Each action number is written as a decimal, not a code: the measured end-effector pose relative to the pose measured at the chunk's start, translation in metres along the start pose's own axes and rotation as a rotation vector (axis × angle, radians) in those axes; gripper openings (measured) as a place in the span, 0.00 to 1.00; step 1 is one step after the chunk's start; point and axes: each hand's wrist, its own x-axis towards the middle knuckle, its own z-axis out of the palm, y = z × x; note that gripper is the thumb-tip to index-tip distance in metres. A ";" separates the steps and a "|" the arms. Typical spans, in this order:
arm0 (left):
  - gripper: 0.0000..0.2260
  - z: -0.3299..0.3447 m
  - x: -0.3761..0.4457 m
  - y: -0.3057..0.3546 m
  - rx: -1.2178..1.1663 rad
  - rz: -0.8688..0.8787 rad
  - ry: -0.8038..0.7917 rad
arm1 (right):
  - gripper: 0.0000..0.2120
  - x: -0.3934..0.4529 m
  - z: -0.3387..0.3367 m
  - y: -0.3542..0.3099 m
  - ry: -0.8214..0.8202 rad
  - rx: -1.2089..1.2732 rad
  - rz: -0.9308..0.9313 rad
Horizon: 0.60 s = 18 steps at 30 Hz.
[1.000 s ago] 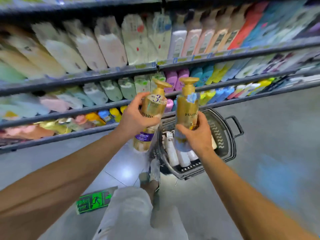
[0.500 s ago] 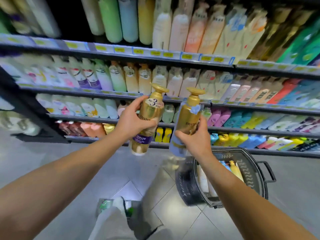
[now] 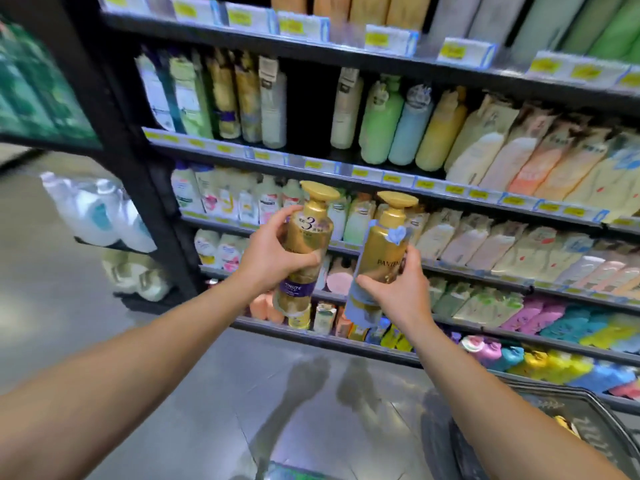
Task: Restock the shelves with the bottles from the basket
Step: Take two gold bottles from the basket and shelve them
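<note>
Each hand carries one gold bottle, both lifted in front of the shelves (image 3: 346, 174) and standing near each other without touching; the basket (image 3: 568, 424) sits low to the right, well below the hands. The left hand (image 3: 273, 258) wraps the middle of the left bottle (image 3: 304, 251), thumb up near the printed "3" and fingers curled round the far side, so the cap rises above the fingers and the purple label hangs below the palm. The right hand (image 3: 398, 289) grips the right bottle (image 3: 379, 258) lower down, its thumb laid across the front under the lettering and a fingertip showing at the right edge; the rest of those fingers are hidden behind the bottle, and a bluish sleeve hangs under the palm.

These look like stiff plastic bottles with a glossy skin — likely full, so fairly heavy for one hand, and somewhat slippery. The wide midsection is probably the safest place to hold; the narrow neck under the flat cap would give less control, and the cap itself might give way if it bore the weight — best left alone.
</note>
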 end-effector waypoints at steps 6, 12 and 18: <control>0.35 -0.086 0.018 -0.023 0.029 0.031 0.034 | 0.33 0.010 0.073 -0.048 -0.013 -0.001 -0.049; 0.37 -0.139 0.037 -0.038 0.080 0.014 0.101 | 0.44 0.031 0.117 -0.080 -0.050 -0.053 -0.088; 0.37 -0.169 0.075 -0.046 0.102 0.006 0.194 | 0.44 0.077 0.158 -0.105 -0.123 -0.011 -0.166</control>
